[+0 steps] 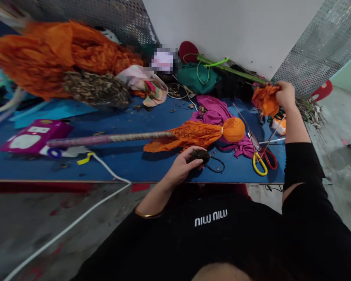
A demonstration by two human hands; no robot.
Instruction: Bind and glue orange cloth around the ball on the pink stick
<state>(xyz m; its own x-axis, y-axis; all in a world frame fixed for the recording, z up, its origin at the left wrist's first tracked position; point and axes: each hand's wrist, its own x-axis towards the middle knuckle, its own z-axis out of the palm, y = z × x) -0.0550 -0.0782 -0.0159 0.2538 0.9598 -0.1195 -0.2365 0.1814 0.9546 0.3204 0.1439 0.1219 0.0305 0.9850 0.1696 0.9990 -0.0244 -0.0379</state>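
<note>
Cradling the dark clump [201, 157] lightly suits the left grip [183, 164], fingers closed round it by the worktop's [146, 169] front edge; the right grip [286, 95], closed on orange cloth [266, 100] farther back, should avoid the scissors [260, 163].

Above the near edge of the counter [119, 166], the left hand [179, 168] is pinching with thumb and fingers, its forearm [155, 197] slanting inward, while the right arm [298, 128] is stretching across the counter's right end, its hand [286, 95] gripping with curled fingers.
</note>
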